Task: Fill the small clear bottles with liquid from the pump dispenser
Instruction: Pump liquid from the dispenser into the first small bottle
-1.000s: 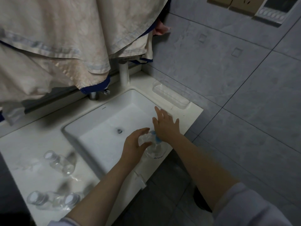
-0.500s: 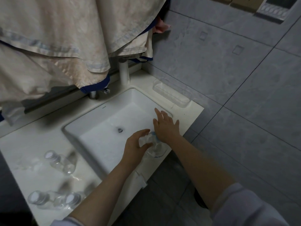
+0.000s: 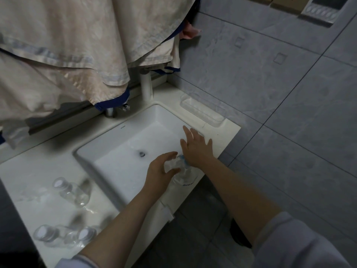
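Pump dispenser [image 3: 184, 176] stands on front-right rim of sink [image 3: 123, 151], clear body w/ some dark print low down, blue pump head [image 3: 183, 159] mostly hidden under hands. Right hand [image 3: 196, 149] lies flat on top of pump head, fingers straight & spread, pointing toward back wall; palm presses on it. Left hand [image 3: 161, 171] curls round a small clear bottle [image 3: 172, 165], thumb and fingers gripping it, held right up against the pump head, tilted. Liquid level in that bottle: can't tell, too blurred.

Three more small clear bottles on counter [image 3: 38, 171] left of sink, all w/ white caps. One [image 3: 72, 192] near sink's left edge, leaning in the wide-angle view. Two others [image 3: 46, 235] [image 3: 82, 237] close together at counter's front edge, just beside left forearm. Contents unclear, look see-through.

Sink white, rectangular, drain [image 3: 142, 154] in middle. Chrome faucet base [image 3: 111, 112] at back rim, partly under hanging beige towels [image 3: 67, 55] w/ dark blue edging. Clear plastic tray [image 3: 202, 111] on back-right corner of counter, against grey tiled wall [image 3: 270, 84]. White pipe [image 3: 146, 86] upright behind sink. Both sleeves pale, pushed up forearms.
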